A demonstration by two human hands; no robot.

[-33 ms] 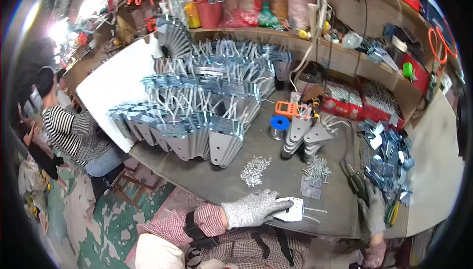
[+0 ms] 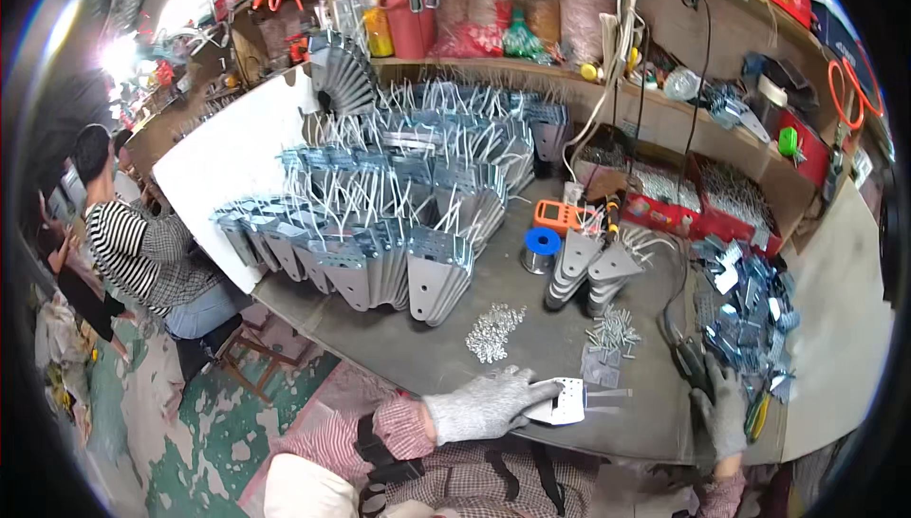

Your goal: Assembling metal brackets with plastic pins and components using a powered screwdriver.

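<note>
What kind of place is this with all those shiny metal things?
It looks like a workshop, probably one for metal parts. Stacked metal plates crowd the bench, loose little metal pieces lie in heaps, and a gloved left hand holds a small pale plate.

- The fisheye camera looks down from the wearer's head, wide, edges bending.
- It faces across the workbench [image 2: 418, 352] toward the shelf [image 2: 427, 62].
- Left hand [image 2: 493, 404] and right hand [image 2: 723, 414] show close, low down; a seated person [image 2: 142, 248] farther, leftward.
</note>
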